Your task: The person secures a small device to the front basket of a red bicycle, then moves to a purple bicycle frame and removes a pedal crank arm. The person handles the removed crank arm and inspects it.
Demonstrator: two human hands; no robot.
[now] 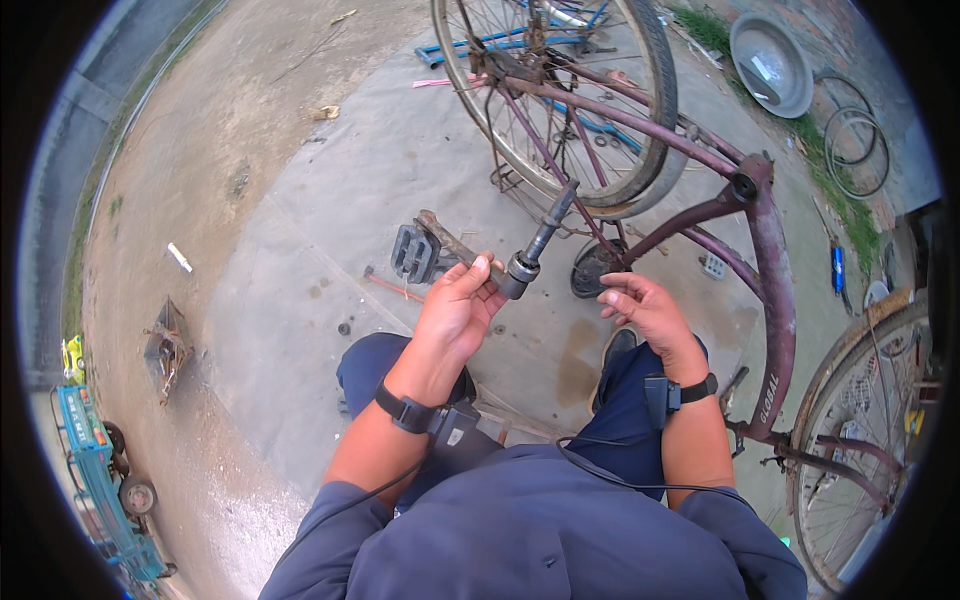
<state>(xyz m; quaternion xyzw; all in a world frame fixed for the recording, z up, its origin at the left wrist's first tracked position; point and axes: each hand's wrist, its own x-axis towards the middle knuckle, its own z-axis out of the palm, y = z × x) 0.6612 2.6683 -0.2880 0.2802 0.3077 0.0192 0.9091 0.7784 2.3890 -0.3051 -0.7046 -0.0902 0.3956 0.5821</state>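
Note:
My left hand (pixel 452 312) is closed, its thumb and fingers pinching the lower end of a dark metal bicycle bottom bracket axle (pixel 547 231). The axle tilts up to the right, and a bearing (pixel 522 268) sits round its thick lower part. To the right, my right hand (pixel 650 315) hovers apart from the axle, fingers loosely bent and spread, with nothing visible in them. Just beyond my left hand, a black pedal (pixel 411 253) lies on the ground beside a rusty crank arm (pixel 446 234). A thin red rod (pixel 392 287) lies near them.
A purple bicycle frame (pixel 770 260) stands at right, with one wheel (pixel 655 95) ahead and another (pixel 808 450) at lower right. A round black part (pixel 590 272) lies beyond my right hand. Farther off are blue tubes (pixel 475 45), a metal basin (pixel 772 65) and a blue vehicle (pixel 95 470).

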